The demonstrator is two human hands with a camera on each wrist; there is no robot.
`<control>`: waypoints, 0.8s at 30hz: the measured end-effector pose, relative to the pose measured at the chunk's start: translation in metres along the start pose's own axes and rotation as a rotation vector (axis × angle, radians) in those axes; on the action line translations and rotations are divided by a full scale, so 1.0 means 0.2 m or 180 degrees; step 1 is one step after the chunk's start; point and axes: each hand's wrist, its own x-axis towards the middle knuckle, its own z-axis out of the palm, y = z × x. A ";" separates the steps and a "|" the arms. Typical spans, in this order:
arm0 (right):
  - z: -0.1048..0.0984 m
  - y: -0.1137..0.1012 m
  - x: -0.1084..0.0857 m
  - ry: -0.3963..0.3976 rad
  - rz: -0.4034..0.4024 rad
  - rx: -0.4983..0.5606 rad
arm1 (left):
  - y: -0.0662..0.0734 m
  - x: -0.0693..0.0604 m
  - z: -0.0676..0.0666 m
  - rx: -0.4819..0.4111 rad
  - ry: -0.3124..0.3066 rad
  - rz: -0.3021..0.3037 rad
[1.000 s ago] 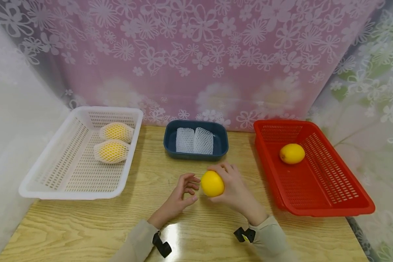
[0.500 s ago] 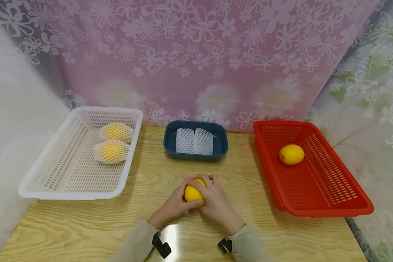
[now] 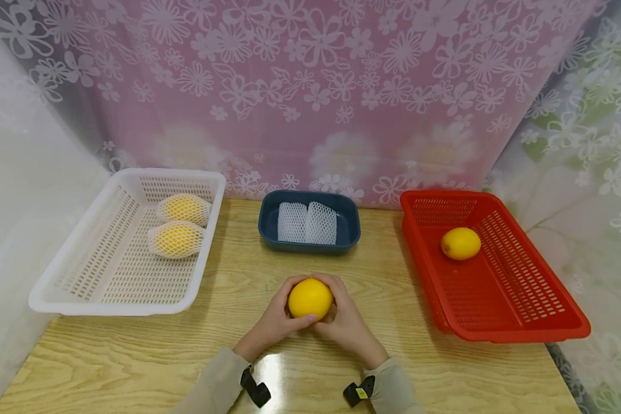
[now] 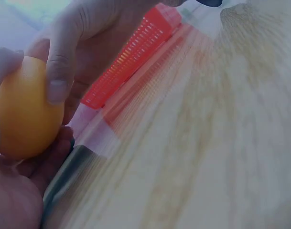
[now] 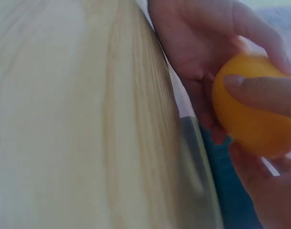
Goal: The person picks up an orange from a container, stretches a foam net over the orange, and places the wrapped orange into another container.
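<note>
A yellow lemon-like fruit [image 3: 310,299] is held between both hands above the near middle of the table. The left hand [image 3: 275,322] grips its left side, thumb across the near face. On the other side the right hand [image 3: 349,328] has its fingers curled round the fruit. The left wrist view shows the fruit [image 4: 29,109] pressed by a thumb, and the right wrist view shows the fruit [image 5: 255,105] with fingers on both sides. Parts of the fingers behind it are hidden.
At left stands a white basket [image 3: 114,307] with two net-wrapped yellow fruits [image 3: 177,240]. A blue tray [image 3: 310,248] with two white foam nets [image 3: 321,223] is behind the hands. The red basket [image 3: 522,335] at right holds one bare yellow fruit [image 3: 460,244].
The right hand has moved left with the fruit, and the left hand has closed round it too. Since half a second ago the fruit has turned and more of it shows.
</note>
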 end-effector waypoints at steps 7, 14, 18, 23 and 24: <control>0.00 0.02 -0.01 0.0149 0.0523 0.0662 | 0.00 0.00 0.00 -0.0441 -0.0071 0.0150; 0.01 0.05 -0.01 0.0219 0.0444 0.0985 | 0.00 0.00 -0.01 -0.0479 -0.0117 0.0269; 0.02 0.04 -0.01 0.0255 0.0326 0.0923 | -0.02 0.00 0.00 -0.0046 -0.0087 0.0142; 0.00 -0.06 0.00 0.0240 -0.0036 0.0726 | -0.03 0.01 0.00 0.0354 -0.0035 0.0153; -0.01 -0.08 0.01 0.0228 -0.0103 0.0690 | -0.03 0.01 0.00 0.0379 -0.0037 0.0168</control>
